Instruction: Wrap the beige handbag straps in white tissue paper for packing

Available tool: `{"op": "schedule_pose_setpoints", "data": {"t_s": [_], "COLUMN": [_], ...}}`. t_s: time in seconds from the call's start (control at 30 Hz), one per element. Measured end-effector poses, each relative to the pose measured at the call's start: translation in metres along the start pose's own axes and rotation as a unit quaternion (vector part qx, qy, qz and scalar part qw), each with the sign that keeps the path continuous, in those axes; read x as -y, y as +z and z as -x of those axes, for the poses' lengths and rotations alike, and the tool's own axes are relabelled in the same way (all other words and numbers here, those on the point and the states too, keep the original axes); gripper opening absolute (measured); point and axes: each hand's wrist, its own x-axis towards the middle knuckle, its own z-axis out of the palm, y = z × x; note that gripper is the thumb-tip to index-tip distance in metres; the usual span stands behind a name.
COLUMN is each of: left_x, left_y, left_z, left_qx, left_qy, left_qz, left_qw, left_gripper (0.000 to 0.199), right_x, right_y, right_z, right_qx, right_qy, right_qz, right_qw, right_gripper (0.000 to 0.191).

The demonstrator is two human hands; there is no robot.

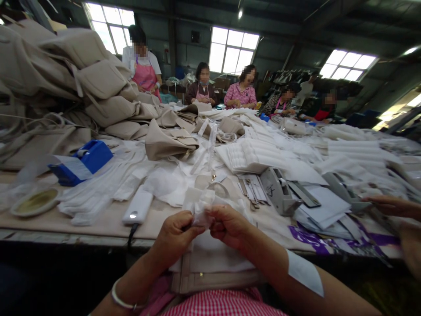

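Both hands meet over a beige bag (219, 281) at the table's near edge. My left hand (176, 232) pinches the left side of a crumpled white wrapping sheet (201, 210), its fingers closed. On the right side of the same sheet, my right hand (230, 224) is closed in a pinch too. White padding (219, 254) lies over the bag below the hands. Just beyond them a metal clasp (213, 177) and a curved strap (219, 188) show, partly under white material. The fingertips are partly hidden in the folds.
A blue tape dispenser (95, 156), a white device (138, 205) and a shallow dish (34, 202) stand left. Beige bags (98, 79) pile up behind. To the right are a grey tape dispenser (276, 191), papers (324, 206) and another person's hands (394, 206). Several people work across the table.
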Motion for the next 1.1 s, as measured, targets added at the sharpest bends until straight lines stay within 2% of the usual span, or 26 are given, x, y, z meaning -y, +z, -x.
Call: {"op": "schedule_pose_setpoints", "data": {"t_s": [0.07, 0.1, 0.17, 0.2, 0.27, 0.33, 0.37, 0.4, 0.43, 0.47, 0.53, 0.57, 0.6, 0.63, 0.7, 0.8, 0.83, 0.9, 0.97, 1.03, 1.1], "left_x": [0.001, 0.0, -0.002, -0.003, -0.004, -0.002, 0.0, 0.002, 0.005, 0.007, 0.009, 0.01, 0.009, 0.008, 0.007, 0.007, 0.009, 0.013, 0.017, 0.02, 0.021], "left_y": [-0.005, -0.006, -0.007, -0.005, 0.001, 0.008, 0.011, 0.012, 0.013, 0.012, 0.01, 0.009, 0.008, 0.008, 0.007, 0.004, 0.002, -0.002, -0.006, -0.007, -0.006], "left_z": [-0.003, -0.006, -0.012, -0.015, -0.021, -0.027, -0.029, -0.03, -0.031, -0.031, -0.031, -0.03, -0.029, -0.029, -0.028, -0.024, -0.022, -0.014, -0.003, 0.007, 0.013], "left_qx": [0.03, 0.054, 0.083, 0.084, 0.048, 0.007, -0.003, -0.008, -0.007, -0.003, 0.011, 0.023, 0.038, 0.055, 0.087, 0.109, 0.097, 0.034, -0.033, -0.037, 0.009], "left_qy": [-0.01, -0.03, -0.082, -0.102, -0.118, -0.108, -0.105, -0.106, -0.113, -0.123, -0.136, -0.132, -0.122, -0.105, -0.072, -0.036, -0.024, -0.01, -0.033, -0.079, -0.123], "left_qz": [-0.013, 0.005, 0.067, 0.09, 0.083, 0.045, 0.035, 0.037, 0.047, 0.062, 0.084, 0.085, 0.081, 0.072, 0.046, -0.035, -0.076, -0.165, -0.248, -0.314, -0.355], "left_qw": [0.999, 0.998, 0.991, 0.987, 0.988, 0.993, 0.994, 0.994, 0.992, 0.99, 0.987, 0.987, 0.989, 0.99, 0.993, 0.993, 0.992, 0.986, 0.968, 0.946, 0.927], "left_gripper": [0.016, 0.018, 0.027, 0.033, 0.038, 0.037, 0.035, 0.033, 0.032, 0.032, 0.032, 0.031, 0.03, 0.029, 0.027, 0.027, 0.027, 0.027, 0.035, 0.038, 0.041], "right_x": [-0.002, -0.003, -0.007, -0.01, -0.015, -0.018, -0.019, -0.018, -0.016, -0.013, -0.006, -0.003, -0.001, 0.0, -0.002, -0.008, -0.01, -0.013, -0.015, -0.018, -0.022], "right_y": [0.006, 0.009, 0.012, 0.013, 0.012, 0.01, 0.008, 0.007, 0.005, 0.004, 0.002, 0.001, 0.001, 0.001, 0.002, 0.006, 0.007, 0.008, 0.006, 0.003, -0.002], "right_z": [-0.004, -0.006, -0.008, -0.008, -0.008, -0.005, -0.003, 0.0, 0.002, 0.005, 0.008, 0.007, 0.005, 0.002, -0.006, -0.016, -0.018, -0.018, -0.015, -0.014, -0.015], "right_qx": [-0.043, -0.058, -0.083, -0.102, -0.157, -0.201, -0.207, -0.196, -0.167, -0.13, -0.081, -0.076, -0.086, -0.105, -0.142, -0.171, -0.172, -0.163, -0.155, -0.16, -0.168], "right_qy": [-0.006, -0.025, -0.098, -0.146, -0.244, -0.308, -0.323, -0.325, -0.308, -0.27, -0.149, -0.081, -0.025, 0.015, 0.043, 0.031, 0.021, -0.006, -0.035, -0.062, -0.09], "right_qz": [-0.012, 0.019, 0.151, 0.243, 0.415, 0.515, 0.535, 0.539, 0.528, 0.496, 0.358, 0.26, 0.158, 0.065, -0.064, -0.124, -0.119, -0.084, -0.033, 0.028, 0.1], "right_qw": [0.999, 0.998, 0.98, 0.954, 0.862, 0.774, 0.752, 0.752, 0.774, 0.815, 0.918, 0.959, 0.983, 0.992, 0.987, 0.977, 0.978, 0.983, 0.987, 0.985, 0.977], "right_gripper": [0.034, 0.031, 0.025, 0.024, 0.025, 0.019, 0.016, 0.012, 0.011, 0.012, 0.02, 0.026, 0.031, 0.034, 0.033, 0.031, 0.031, 0.032, 0.034, 0.036, 0.034]}}
